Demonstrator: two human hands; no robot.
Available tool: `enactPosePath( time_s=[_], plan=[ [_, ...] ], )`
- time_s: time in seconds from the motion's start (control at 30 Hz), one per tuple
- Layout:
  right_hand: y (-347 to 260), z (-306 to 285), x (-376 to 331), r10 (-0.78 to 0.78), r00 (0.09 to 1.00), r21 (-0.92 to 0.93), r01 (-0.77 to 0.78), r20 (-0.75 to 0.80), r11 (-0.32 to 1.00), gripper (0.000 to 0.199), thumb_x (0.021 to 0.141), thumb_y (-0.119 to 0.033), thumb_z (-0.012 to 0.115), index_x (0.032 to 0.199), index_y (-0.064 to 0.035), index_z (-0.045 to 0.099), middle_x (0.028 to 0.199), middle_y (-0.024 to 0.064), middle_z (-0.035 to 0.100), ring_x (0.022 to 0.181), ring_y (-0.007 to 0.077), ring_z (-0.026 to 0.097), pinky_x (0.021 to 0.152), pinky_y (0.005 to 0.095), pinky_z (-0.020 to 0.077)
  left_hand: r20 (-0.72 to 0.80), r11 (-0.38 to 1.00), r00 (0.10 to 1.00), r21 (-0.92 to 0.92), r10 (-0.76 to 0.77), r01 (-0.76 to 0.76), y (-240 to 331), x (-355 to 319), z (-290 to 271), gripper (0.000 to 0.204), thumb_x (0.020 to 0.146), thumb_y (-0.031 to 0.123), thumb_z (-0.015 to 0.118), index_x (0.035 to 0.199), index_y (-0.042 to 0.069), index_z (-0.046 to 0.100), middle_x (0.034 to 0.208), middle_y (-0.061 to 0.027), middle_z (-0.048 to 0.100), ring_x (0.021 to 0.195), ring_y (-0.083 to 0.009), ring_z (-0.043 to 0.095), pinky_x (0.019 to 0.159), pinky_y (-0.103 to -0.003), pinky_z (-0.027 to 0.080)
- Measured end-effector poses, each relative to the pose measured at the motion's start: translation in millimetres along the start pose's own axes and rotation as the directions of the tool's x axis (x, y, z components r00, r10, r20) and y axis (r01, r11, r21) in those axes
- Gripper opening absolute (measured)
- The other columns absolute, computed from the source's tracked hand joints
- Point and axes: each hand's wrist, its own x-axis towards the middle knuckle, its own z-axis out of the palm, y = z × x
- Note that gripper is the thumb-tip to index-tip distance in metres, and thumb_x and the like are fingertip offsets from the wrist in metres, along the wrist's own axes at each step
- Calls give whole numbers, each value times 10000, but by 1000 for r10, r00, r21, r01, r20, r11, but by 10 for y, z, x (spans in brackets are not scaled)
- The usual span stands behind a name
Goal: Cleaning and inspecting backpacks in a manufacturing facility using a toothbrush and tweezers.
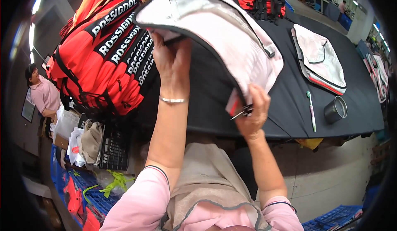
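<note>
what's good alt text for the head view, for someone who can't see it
A person's hands, left and right, hold up a pale, black-edged fabric piece over a black-covered table. Stacked red bags with black straps stand at left; a similar pale piece, a toothbrush and a dark cup are at right.

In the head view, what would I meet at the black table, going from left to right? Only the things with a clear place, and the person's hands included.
Pile of red bags → left hand → right hand → toothbrush → dark cup.
</note>
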Motion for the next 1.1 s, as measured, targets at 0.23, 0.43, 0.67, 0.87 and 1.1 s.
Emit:
enactPosePath(
  time_s=[0.23, 0.43, 0.67, 0.87, 1.1],
  plan=[
    [1060, -802, 334, 307, 933, -464, -191, 188, 865, 558, 708, -61, 797, 1225, -66, 584, 1228, 145, 542, 1185, 335, 524, 1050, 421, 410, -566, 810, 803, 551, 186, 201, -163, -1734, -763, 466, 1019, 383, 488, 1366, 74, 456, 1387, -120, 521, 1145, -289, 578, 1009, -467, 463],
    [826, -1160, 146, 774, 616, -145, -761, 148, 633, 373, 856, -139, 760, 1187, -35, 623, 1046, 35, 636, 860, 73, 583, 675, 188, 467, -775, -137, 269, 413, -571, 900, -168, -2682, -502, 434, 979, 364, 573, 1230, 18, 647, 1143, -153, 684, 999, -221, 683, 808, -319, 570],
    [-174, -750, 167, 767, 522, 20, -831, 373, 556, 122, 919, -134, 696, 899, -14, 693, 712, -6, 623, 634, 37, 532, 634, 199, 413, -735, 100, 678, 676, 27, 730, 983, -2311, -729, 262, 967, 252, 600, 1040, 12, 677, 817, -51, 678, 684, -96, 651, 601, -199, 515],
    [-850, 245, -140, 76, 723, 46, -147, 687, 988, 275, 753, -100, 771, 984, -28, 639, 866, 107, 596, 729, 281, 609, 651, 380, 494, -662, 244, 720, 748, 207, 618, 514, -2273, -1057, 305, 978, 189, 585, 1221, 4, 578, 1086, -58, 659, 896, -129, 640, 762, -254, 535],
    [-573, 304, -291, 137, 683, -75, -120, 718, 990, 161, 737, 15, 674, 866, -64, 618, 845, 127, 567, 725, 356, 612, 621, 438, 499, -626, 272, 752, 775, 206, 571, 441, -2388, -1018, 333, 996, 120, 544, 1285, -45, 523, 1204, -150, 612, 1073, -196, 643, 900, -308, 542]
  ],
)
